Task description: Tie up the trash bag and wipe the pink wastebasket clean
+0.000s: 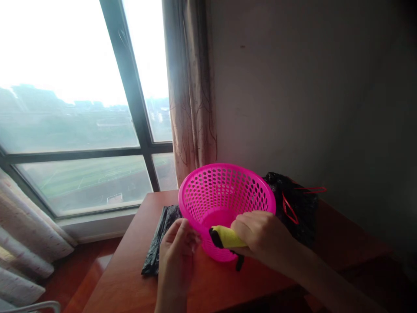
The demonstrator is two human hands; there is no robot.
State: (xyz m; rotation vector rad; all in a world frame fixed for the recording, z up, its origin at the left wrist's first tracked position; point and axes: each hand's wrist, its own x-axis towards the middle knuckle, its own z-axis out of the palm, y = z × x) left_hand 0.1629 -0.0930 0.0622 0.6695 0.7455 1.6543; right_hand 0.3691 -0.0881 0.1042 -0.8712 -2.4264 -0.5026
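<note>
A bright pink perforated plastic basket [224,191] stands on a reddish wooden table [130,282]. My right hand [260,237] is closed round a yellow roll with a black core [226,238], held in front of the basket's near wall. A black strip hangs below that hand. My left hand [177,248] is just left of the roll's black end, fingers curled and pinched together; what they grip is hidden.
A folded black plastic bag [159,239] lies flat on the table left of the basket. A crumpled black bag with red drawstrings [296,204] sits behind it at the right. A window, a patterned curtain [192,87] and a plain wall lie behind.
</note>
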